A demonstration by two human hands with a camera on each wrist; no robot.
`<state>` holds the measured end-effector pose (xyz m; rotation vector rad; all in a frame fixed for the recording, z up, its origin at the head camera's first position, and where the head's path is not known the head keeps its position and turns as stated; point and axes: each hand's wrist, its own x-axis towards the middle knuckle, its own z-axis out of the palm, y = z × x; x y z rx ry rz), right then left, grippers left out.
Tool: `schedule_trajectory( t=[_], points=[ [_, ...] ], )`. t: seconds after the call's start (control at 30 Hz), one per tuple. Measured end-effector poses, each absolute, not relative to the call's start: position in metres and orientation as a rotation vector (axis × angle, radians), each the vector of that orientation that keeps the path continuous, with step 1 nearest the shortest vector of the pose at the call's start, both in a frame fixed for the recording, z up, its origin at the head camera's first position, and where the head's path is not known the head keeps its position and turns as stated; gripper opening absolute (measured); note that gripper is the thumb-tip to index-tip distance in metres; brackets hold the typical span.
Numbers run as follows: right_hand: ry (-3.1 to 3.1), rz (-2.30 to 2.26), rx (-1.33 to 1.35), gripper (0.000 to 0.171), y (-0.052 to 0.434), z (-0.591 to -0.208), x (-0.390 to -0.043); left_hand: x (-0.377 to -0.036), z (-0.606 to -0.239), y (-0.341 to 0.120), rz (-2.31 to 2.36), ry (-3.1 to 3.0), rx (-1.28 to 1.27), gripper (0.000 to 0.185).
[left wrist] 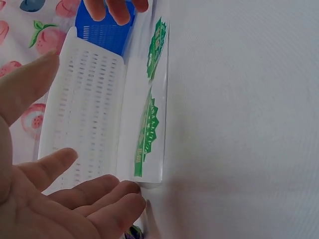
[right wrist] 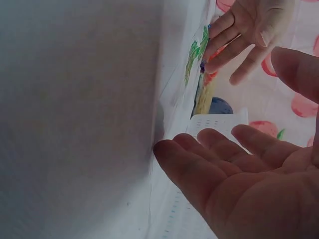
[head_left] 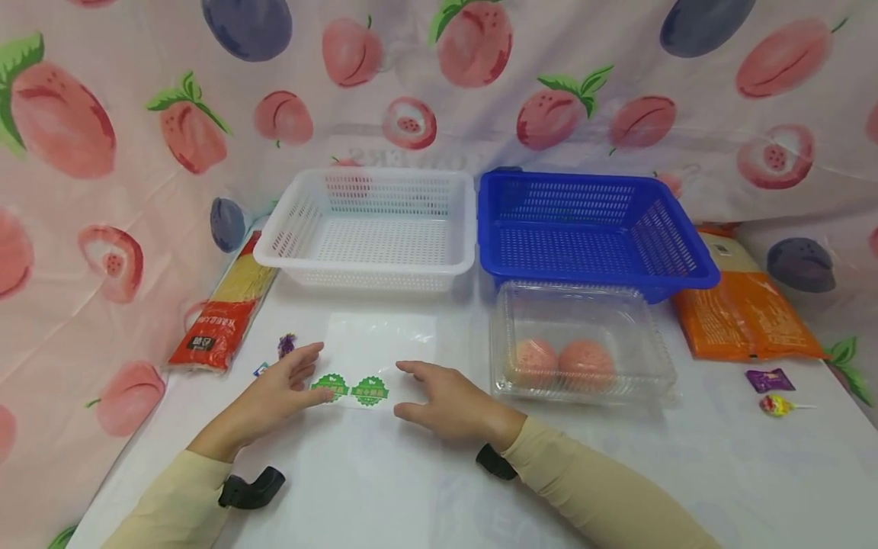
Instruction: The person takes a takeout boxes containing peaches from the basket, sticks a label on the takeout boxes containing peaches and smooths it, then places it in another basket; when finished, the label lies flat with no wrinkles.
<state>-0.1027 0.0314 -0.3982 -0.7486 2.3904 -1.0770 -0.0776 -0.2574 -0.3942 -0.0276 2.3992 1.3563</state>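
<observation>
Hands frame a clear plastic bag (head_left: 373,358) that lies flat on the white table (head_left: 384,488), in front of the white basket (head_left: 373,229). The left hand (head_left: 291,381) rests at the bag's left end, fingers straight, fingertips (head_left: 322,393) touching its near corner by the green seals; it grips nothing. The right hand (head_left: 446,400) sits at the bag's right end, fingers relaxed and spread, also holding nothing. From the wrist views its fingertips seem to sit at the bag's edge, though I cannot tell whether they touch it. With one hand at each end, the bag is bracketed so the thin film stays flat and does not slide.

Counted: one bag, with two green seals (head_left: 351,389) printed side by side near its front edge. Two baskets stand side by side at the back, the white one and a blue one (head_left: 590,229), both with nothing visible in them. One clear lidded box (head_left: 583,343) sits just in front of the blue basket, with two pink balls (head_left: 565,364) inside. One noodle pack (head_left: 222,313) lies left of the white basket and one orange pack (head_left: 744,313) right of the blue one. Two sweets (head_left: 771,390) lie near the orange pack, and a small purple thing (head_left: 286,345) lies just beside the left hand.
</observation>
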Motion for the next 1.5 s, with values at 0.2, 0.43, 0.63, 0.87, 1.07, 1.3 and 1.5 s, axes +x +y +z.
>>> schedule_trajectory(
  t=[0.2, 0.43, 0.63, 0.87, 1.07, 1.3, 1.5],
  points=[
    [2.401, -1.081, -0.744, 0.065, 0.032, -0.401, -0.105, -0.081, -0.395, -0.255, 1.352, 2.446, -0.119, 0.083],
    [2.415, -1.059, -0.741, 0.066, 0.032, -0.405, -0.107, -0.085, -0.396, -0.251, 1.368, 2.49, -0.205, 0.074],
    [2.419, -1.041, -0.737, 0.065, 0.031, -0.405, -0.107, -0.084, -0.401, -0.249, 1.443, 2.394, -0.062, 0.069],
    [2.441, -1.094, -0.727, 0.06, 0.031, -0.403, -0.106, -0.08, -0.407, -0.243, 1.389, 2.433, -0.015, 0.059],
    [2.504, -1.297, -0.765, 0.054, 0.032, -0.391, -0.106, -0.081, -0.401, -0.242, 1.492, 2.44, 0.036, 0.055],
    [2.535, -1.359, -0.879, 0.056, 0.033, -0.383, -0.108, -0.078, -0.39, -0.236, 1.643, 2.36, 0.033, 0.054],
    [2.531, -1.366, -0.987, 0.057, 0.035, -0.382, -0.108, -0.077, -0.381, -0.229, 1.719, 2.297, 0.055, 0.054]
  ],
)
